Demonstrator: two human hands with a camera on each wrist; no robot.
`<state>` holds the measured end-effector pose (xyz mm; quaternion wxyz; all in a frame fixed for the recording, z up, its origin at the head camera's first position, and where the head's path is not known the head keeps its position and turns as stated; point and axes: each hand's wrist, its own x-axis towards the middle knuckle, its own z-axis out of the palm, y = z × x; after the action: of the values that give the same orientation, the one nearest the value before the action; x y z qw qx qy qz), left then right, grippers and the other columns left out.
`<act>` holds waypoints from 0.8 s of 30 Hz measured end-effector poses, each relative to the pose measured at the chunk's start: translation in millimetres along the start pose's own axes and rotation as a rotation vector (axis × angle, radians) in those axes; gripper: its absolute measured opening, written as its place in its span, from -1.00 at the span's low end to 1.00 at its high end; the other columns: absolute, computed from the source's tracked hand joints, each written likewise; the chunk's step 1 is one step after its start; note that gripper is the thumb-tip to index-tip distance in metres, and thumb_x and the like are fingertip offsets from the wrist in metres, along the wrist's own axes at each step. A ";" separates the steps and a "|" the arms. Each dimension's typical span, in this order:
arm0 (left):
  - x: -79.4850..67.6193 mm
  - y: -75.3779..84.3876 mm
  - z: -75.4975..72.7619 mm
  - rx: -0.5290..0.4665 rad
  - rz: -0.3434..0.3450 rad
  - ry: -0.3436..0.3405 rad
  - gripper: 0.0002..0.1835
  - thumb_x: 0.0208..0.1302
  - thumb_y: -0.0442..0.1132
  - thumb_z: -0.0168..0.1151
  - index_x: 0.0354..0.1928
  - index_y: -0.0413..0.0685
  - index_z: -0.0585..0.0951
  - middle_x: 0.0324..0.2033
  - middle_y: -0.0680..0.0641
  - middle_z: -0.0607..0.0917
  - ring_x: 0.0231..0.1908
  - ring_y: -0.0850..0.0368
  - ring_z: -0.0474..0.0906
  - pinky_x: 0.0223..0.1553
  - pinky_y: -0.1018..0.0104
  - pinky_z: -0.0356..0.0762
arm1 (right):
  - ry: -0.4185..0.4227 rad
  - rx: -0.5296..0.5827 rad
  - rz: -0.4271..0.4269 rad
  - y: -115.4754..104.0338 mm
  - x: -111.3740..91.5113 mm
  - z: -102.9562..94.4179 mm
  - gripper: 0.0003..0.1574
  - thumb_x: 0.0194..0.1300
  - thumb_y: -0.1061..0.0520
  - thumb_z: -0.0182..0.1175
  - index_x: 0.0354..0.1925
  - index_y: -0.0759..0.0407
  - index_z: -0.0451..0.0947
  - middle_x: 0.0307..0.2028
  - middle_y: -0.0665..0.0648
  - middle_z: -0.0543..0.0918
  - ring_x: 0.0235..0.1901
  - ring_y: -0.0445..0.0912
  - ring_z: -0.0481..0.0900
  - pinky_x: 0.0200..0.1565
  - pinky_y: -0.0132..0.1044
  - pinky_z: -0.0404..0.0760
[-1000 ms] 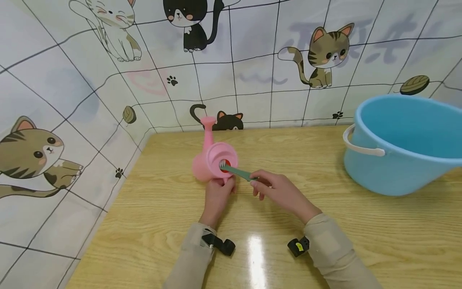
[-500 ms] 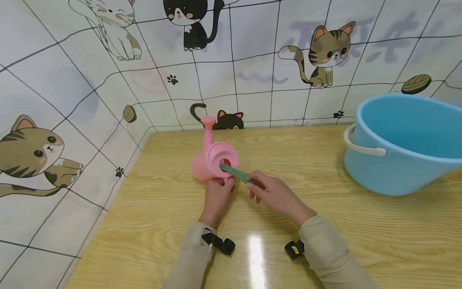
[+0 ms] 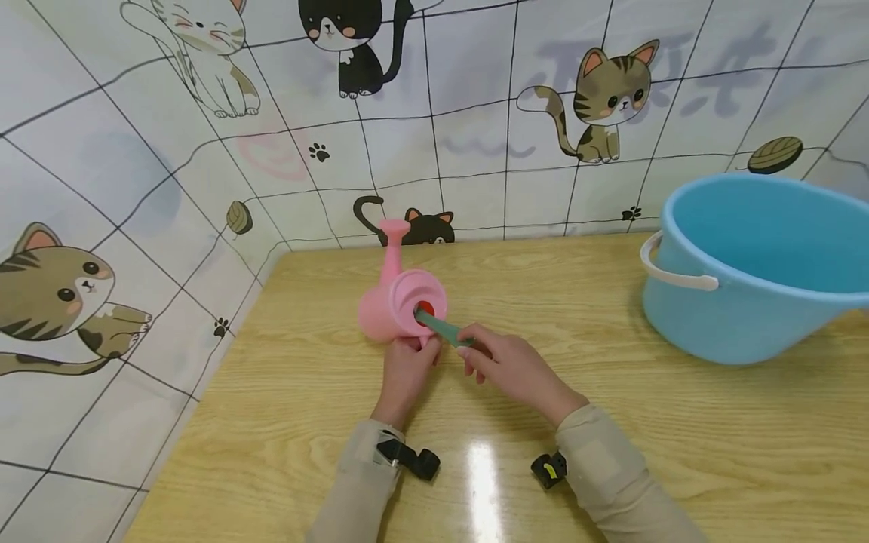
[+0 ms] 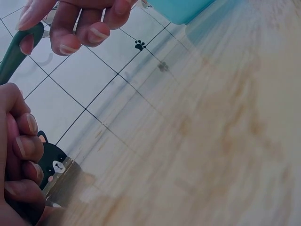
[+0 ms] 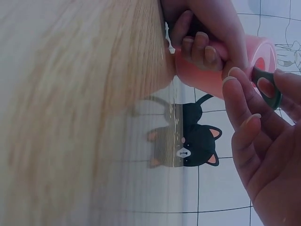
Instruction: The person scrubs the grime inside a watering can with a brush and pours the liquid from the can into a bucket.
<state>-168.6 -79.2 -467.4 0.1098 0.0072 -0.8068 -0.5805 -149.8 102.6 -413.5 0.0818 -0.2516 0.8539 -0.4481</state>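
Observation:
A pink toy watering can [image 3: 380, 313] lies near the back of the table, its round mouth facing the person and its spout toward the wall. Something red [image 3: 428, 308] shows inside the mouth. My left hand [image 3: 405, 377] grips the can's handle, fingers curled round it in the right wrist view. Between thumb and fingers, my right hand [image 3: 512, 369] pinches a green-handled fork [image 3: 443, 329]. The fork's head is inside the can's mouth and hidden now. In the left wrist view the green handle [image 4: 14, 56] has a hole in its end, with the right fingers [image 4: 89, 33] around it.
A large light-blue bucket [image 3: 713, 324] with a white handle [image 3: 679, 279] stands at the right of the wooden table [image 3: 543, 294]. Behind and to the left rise walls [image 3: 468, 143] covered in cat drawings and grid lines.
My right hand has moved a little left toward the can, and the fork's metal head has passed deeper into the mouth. My left hand and the can keep their place.

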 end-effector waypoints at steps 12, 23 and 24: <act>-0.2 -0.6 -1.2 -0.001 -0.003 -0.013 -0.75 -0.02 -0.27 0.12 -0.78 -0.06 0.41 -0.84 0.00 0.37 -0.76 0.15 0.24 -0.70 0.39 0.16 | 0.014 -0.071 -0.028 -0.2 2.9 6.5 -0.68 0.31 -0.09 -0.05 0.03 -0.19 0.34 -0.48 -0.05 0.58 -0.56 -0.15 0.53 -0.53 -0.30 0.44; -0.6 -0.6 -1.9 -0.013 -0.003 -0.003 -0.75 -0.03 -0.25 0.13 -0.78 -0.05 0.44 -0.84 -0.02 0.37 -0.77 0.13 0.24 -0.71 0.37 0.16 | -0.003 -0.057 0.001 1.3 2.5 1.4 -0.63 0.30 -0.11 -0.05 0.08 -0.23 0.33 -0.44 -0.05 0.59 -0.53 -0.13 0.55 -0.49 -0.26 0.46; -0.7 -0.1 -2.1 -0.011 -0.008 0.001 -0.75 -0.03 -0.24 0.13 -0.79 -0.05 0.44 -0.84 -0.02 0.37 -0.77 0.13 0.24 -0.71 0.37 0.17 | -0.004 -0.050 0.005 1.5 2.6 0.5 -0.63 0.30 -0.14 -0.06 0.07 -0.23 0.33 -0.44 -0.05 0.59 -0.52 -0.12 0.55 -0.49 -0.26 0.46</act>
<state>-167.5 -81.2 -466.9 0.1081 0.0102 -0.8036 -0.5852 -152.4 101.6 -414.8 0.0782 -0.2520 0.8654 -0.4259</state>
